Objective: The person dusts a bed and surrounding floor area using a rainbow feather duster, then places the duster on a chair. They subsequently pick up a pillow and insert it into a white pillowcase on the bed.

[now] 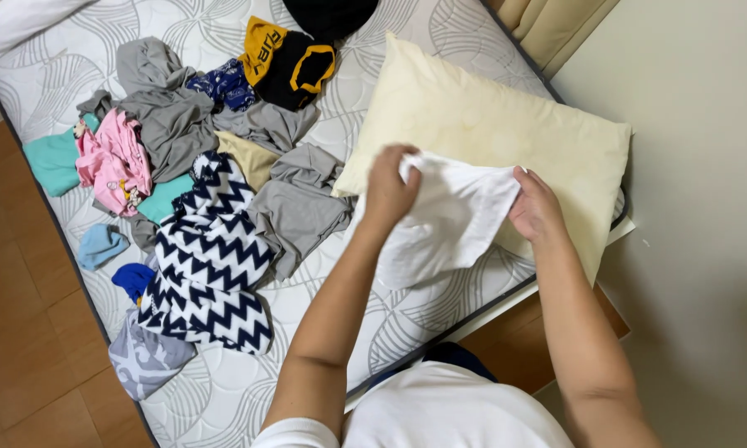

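A white cloth [452,217] is held up over the mattress [440,21] near its right edge, beside the pillow [489,124]. The fingers of the left hand [390,189] and right hand [535,207] are clamped on its top edge. Folding seems in hand; the held edges would need aligning.

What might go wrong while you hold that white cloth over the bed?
The soft white cloth hangs between the left hand and right hand, each pinching only an edge, so it might slip and fall open. The pale yellow pillow reaches the mattress edge and could slide off. The navy-and-white zigzag cloth lies near the bed's edge and may drop.
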